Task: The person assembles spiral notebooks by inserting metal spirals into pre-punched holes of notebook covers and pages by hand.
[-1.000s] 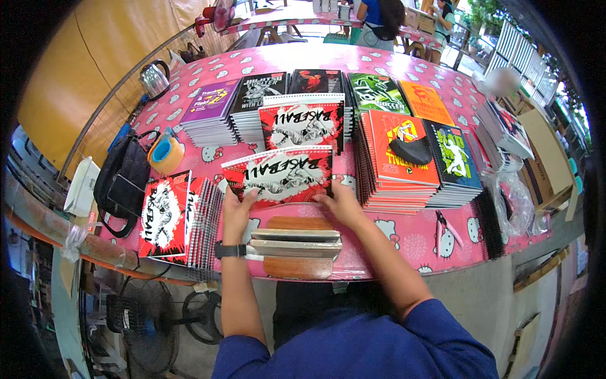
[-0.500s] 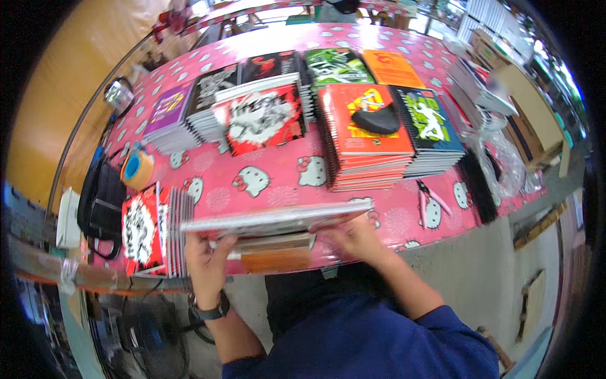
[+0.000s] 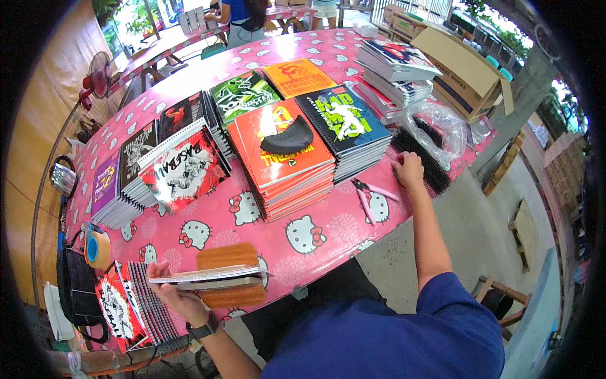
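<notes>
My left hand (image 3: pixel 178 297) grips an unbound notebook (image 3: pixel 211 275) by its left end, its thin white page edges towards me. Behind and below it lies a brown wooden board (image 3: pixel 227 254). Stretched out to the right, my right hand (image 3: pixel 410 170) has its fingers curled together at the near side of a pile of black spiral coils (image 3: pixel 435 174). Whatever is between those fingers is too small to make out. Pink-handled pliers (image 3: pixel 372 197) lie just left of that hand. Beside my left hand stands a row of red-covered spiral notebooks (image 3: pixel 142 303).
Stacks of orange notebooks (image 3: pixel 297 183) and dark blue notebooks (image 3: pixel 360 161) stand mid-table, with a black curved object (image 3: pixel 288 137) on the orange stack. Clear plastic wrap (image 3: pixel 442 129), more notebooks (image 3: pixel 398 63) and a cardboard box (image 3: pixel 464 72) are at right; a tape roll (image 3: pixel 96 248) is at left.
My right hand has left the notebook and reached right to the black coils. The notebook, now in my left hand alone, has moved towards the left. The view has turned.
</notes>
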A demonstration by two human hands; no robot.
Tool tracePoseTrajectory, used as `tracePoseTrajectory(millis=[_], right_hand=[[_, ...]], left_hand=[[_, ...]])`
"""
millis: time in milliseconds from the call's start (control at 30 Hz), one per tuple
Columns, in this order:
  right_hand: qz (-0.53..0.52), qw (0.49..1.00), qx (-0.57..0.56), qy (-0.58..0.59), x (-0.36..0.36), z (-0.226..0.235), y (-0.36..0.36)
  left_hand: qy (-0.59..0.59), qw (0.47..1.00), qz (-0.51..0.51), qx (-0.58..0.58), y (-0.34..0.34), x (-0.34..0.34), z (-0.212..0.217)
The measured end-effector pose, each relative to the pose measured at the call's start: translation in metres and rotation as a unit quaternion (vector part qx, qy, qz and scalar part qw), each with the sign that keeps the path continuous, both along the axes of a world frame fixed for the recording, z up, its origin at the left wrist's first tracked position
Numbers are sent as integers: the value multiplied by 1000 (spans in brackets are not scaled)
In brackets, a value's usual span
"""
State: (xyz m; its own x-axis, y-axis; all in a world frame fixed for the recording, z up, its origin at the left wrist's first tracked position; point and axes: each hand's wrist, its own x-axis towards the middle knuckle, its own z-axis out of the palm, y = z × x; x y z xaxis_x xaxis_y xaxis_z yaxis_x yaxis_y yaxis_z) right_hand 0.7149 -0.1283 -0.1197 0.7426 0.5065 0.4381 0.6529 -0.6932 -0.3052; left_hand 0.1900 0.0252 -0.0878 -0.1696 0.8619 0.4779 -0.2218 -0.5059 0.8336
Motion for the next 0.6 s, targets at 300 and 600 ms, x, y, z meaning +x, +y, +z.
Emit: tracePoseTrajectory(millis=[300, 600], right_hand=[[37, 997, 71, -15, 22, 16, -22], [459, 780, 113, 412, -223, 133, -4]], left_hand=[[-26, 992, -5, -123, -11, -8, 33], [589, 799, 10, 116, -76, 59, 49]])
